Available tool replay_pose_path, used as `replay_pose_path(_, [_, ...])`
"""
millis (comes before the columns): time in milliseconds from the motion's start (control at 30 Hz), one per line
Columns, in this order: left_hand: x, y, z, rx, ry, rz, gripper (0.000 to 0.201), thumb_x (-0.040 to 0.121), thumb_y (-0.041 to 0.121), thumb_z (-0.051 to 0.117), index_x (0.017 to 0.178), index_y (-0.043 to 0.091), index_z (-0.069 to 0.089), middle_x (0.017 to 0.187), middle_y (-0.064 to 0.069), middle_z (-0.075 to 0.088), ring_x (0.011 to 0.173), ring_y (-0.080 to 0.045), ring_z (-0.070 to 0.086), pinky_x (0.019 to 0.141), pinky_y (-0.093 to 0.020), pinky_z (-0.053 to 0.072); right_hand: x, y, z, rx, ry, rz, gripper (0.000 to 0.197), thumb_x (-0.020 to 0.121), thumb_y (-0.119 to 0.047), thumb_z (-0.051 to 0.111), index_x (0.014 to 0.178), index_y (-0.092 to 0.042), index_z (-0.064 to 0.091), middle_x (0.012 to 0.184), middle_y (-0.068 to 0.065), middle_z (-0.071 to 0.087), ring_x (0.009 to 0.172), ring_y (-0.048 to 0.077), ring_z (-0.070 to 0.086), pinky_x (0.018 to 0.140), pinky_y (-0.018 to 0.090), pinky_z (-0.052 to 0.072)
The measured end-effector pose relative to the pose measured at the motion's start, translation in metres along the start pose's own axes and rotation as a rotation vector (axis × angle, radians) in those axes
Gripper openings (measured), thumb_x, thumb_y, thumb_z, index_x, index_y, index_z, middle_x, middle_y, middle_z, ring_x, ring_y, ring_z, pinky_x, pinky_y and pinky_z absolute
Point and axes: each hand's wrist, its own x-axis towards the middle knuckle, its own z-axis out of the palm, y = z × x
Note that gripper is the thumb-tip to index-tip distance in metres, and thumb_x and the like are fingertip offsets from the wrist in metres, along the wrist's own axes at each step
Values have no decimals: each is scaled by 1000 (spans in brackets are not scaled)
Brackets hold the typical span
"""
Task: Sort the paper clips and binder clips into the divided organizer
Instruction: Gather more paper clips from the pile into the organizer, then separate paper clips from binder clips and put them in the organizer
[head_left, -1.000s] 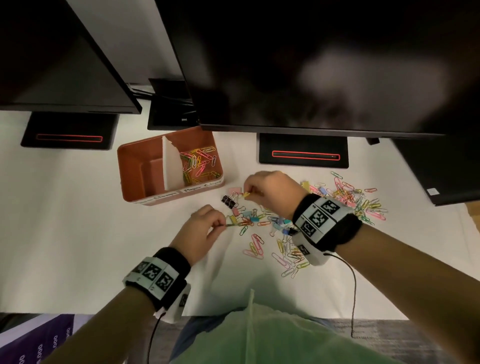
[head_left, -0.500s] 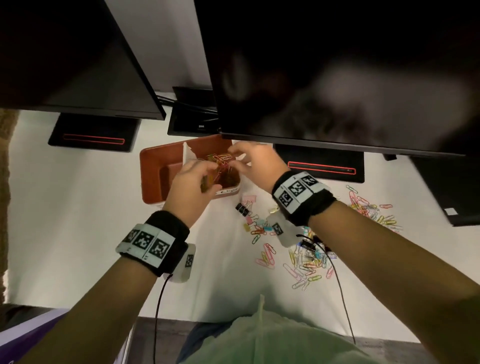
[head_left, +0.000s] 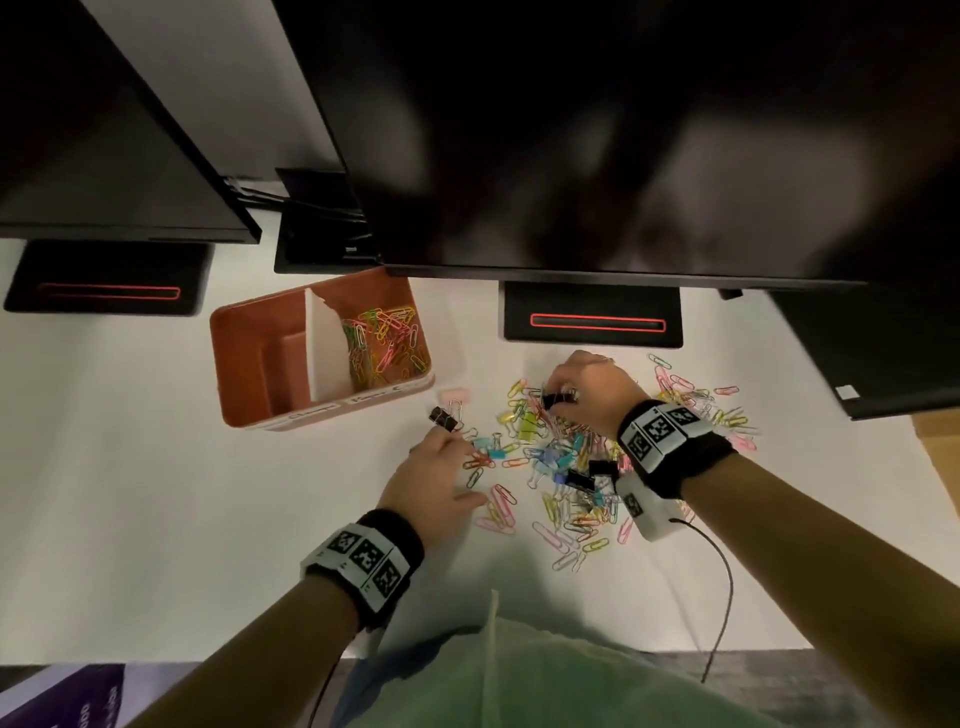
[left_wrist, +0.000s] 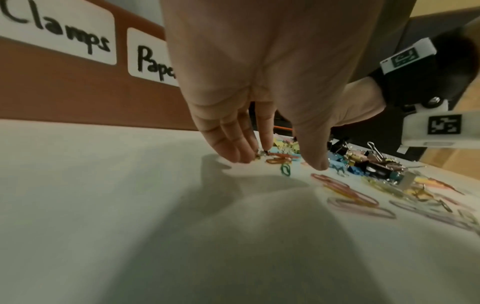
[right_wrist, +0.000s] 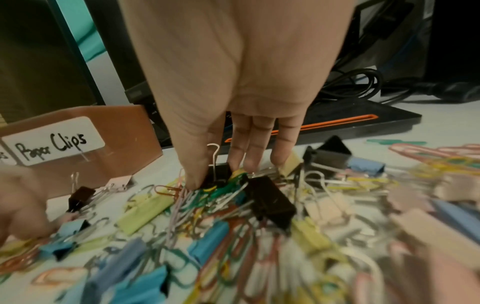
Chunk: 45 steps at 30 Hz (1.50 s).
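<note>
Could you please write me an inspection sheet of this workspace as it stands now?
Surface: white table, bare at the left.
Job's things: organizer labelled Clamps and Paper Clips; paper clips fill its right compartment, the left looks empty. Mixed pile of clips beside it.
Clutter: nothing seen.
Grippers: left hand reaches with straight fingers to the pile's edge; right hand pinches a black binder clip.
Cables: a black lead hangs from the right wrist.
Surroundings: dark monitors and their stands behind.
</note>
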Motion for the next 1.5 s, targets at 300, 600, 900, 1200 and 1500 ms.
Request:
replay_pose_path(300, [6,-6,7,7,125,-6,68,73,44,72,128,11,49,124,0,39,111,-17,46,102,-31,41,3,-9,-6,-33,90,-118,34,84,-42,61,112,-25,59,120,0,52,110,21,50,96,40,43])
replay_pose_path(600, [15,-7,21,29,122,52,48,85,23,63,130,16,49,132,-6,49,118,-24,48,102,-39,42,23,-35,7,-91,-156,-163,38,81,4,56,114,-15,55,115,7,48,100,26,54,85,32,48])
replay_pose_path(900, [18,-12,19,-48,165,37,14,85,15,62,97,8,63,95,-8,62,90,-23,53,77,-28,42,21,-37,13,-82,-197,-182,16,85,-6,56,96,-11,66,105,7,61,97,24,56,78,27,42])
replay_pose_path(1200, [13,-21,14,-118,192,-42,28,86,13,61,112,10,54,91,-5,62,81,-16,51,75,-25,42,16,-38,14,-99,-170,-181,23,89,-9,49,104,-15,64,106,2,67,101,22,58,89,31,43])
replay_pose_path(1500, [-1,-41,0,-120,286,113,7,85,9,62,91,8,65,86,-4,60,79,-15,53,73,-25,46,13,-41,3,-58,-38,-253,12,89,-21,54,96,-19,64,94,-6,58,92,16,55,95,35,32])
